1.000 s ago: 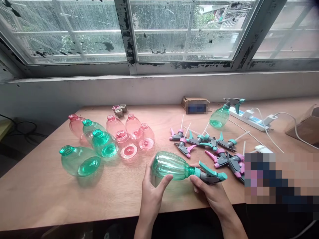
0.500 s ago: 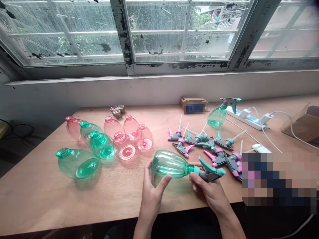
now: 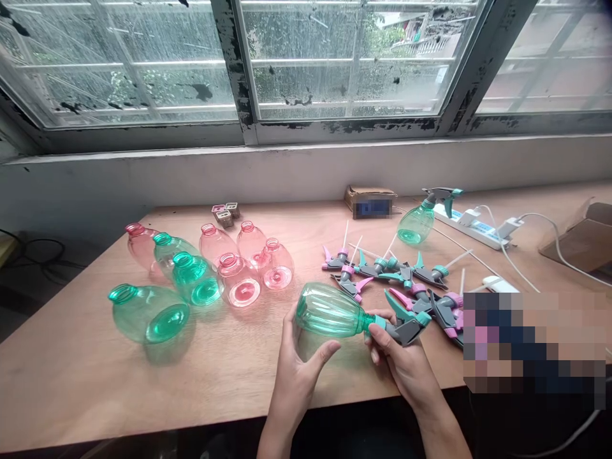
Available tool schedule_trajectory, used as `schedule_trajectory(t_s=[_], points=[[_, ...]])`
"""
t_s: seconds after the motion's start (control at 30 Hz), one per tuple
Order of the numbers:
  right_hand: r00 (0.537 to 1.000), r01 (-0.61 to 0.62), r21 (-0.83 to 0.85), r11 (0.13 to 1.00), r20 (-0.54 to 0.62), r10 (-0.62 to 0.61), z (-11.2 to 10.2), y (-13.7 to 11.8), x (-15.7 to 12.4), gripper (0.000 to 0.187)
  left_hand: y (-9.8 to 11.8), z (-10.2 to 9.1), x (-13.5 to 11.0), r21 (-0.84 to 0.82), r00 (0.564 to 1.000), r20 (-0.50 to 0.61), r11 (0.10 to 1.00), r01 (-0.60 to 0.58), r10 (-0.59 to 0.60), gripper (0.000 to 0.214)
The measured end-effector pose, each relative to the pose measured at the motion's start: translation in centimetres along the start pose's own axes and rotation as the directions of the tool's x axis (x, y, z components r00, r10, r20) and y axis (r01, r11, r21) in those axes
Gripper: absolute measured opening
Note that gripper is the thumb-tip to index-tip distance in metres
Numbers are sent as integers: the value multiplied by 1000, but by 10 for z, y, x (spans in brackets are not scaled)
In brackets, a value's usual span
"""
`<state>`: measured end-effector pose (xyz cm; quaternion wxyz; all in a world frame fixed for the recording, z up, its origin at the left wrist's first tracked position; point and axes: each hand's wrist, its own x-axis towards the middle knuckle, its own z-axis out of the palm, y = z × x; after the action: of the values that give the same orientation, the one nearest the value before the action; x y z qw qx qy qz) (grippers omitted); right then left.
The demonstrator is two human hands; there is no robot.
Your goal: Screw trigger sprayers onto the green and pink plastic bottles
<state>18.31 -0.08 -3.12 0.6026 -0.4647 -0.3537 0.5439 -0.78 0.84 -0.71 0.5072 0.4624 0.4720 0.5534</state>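
My left hand (image 3: pixel 299 366) cups the body of a clear green spray bottle (image 3: pixel 329 311) held on its side just above the wooden table (image 3: pixel 86 389). My right hand (image 3: pixel 399 360) is closed round the bottle's neck and the grey-and-teal trigger head (image 3: pixel 406 322) fitted on it. Beside my right hand lies a pile of loose trigger heads (image 3: pixel 396 277) in pink, teal and grey with white tubes.
Several empty pink bottles (image 3: pixel 239 264) and green bottles (image 3: pixel 146 312) stand at the left. An assembled green spray bottle (image 3: pixel 421 220) stands at the back right beside a power strip (image 3: pixel 473 226) with cables. A small cardboard box (image 3: pixel 370 199) sits near the wall. A blurred area covers the lower right.
The bottle has tilted, its base lifting slightly and the trigger head dropping and turning in my right hand. Both hands keep their hold.
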Motion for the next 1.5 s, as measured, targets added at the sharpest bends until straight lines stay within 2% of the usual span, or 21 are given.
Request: schedule_trajectory(t_s=[0.13, 0.27, 0.43, 0.53, 0.7, 0.8, 0.9, 1.07, 1.2, 1.33, 1.4, 1.5], points=[[997, -50, -117, 992, 45, 56, 1, 0, -5, 45, 5, 1, -1, -94, 994, -81, 994, 61, -68, 72], [997, -38, -122, 992, 57, 45, 2, 0, -7, 46, 2, 0, 2, -112, 991, -114, 992, 52, -65, 72], [1000, -23, -3, 1000, 18, 23, -1, 1, -2, 38, -9, -4, 5, -92, 999, -19, 995, 25, -27, 71], [1000, -1, 68, 998, 26, -1, -2, 1, 0, 33, -10, -3, 3, -61, 1000, -10, 998, 23, -24, 69], [997, -51, -65, 997, 47, 55, 0, -2, -5, 45, 2, 1, -1, -99, 996, -69, 993, 58, -65, 72], [996, -58, -126, 990, 65, 67, 2, -4, -9, 45, 6, 1, -1, -104, 992, -88, 992, 76, -86, 73], [996, -67, -108, 992, 59, 73, 0, -3, -7, 45, 1, -2, 1, -82, 997, -53, 995, 57, -62, 78], [998, -15, 29, 999, 63, 13, -4, 1, -2, 36, -7, -4, 3, -34, 999, 43, 999, 30, -28, 79], [996, -47, -40, 998, 71, 50, -4, 0, -5, 39, -4, -1, 0, -10, 1000, 13, 1000, 18, -17, 88], [993, -73, -108, 991, 85, 82, 1, -5, -11, 39, 1, -2, 0, -82, 997, -73, 996, 34, -40, 89], [994, -84, -107, 991, 67, 91, 2, -5, -11, 40, 1, -3, 1, -89, 997, -65, 995, 46, -52, 84], [995, -72, -68, 995, 58, 76, 0, -2, -7, 40, -4, -4, 4, -55, 999, 5, 998, 32, -32, 82]])
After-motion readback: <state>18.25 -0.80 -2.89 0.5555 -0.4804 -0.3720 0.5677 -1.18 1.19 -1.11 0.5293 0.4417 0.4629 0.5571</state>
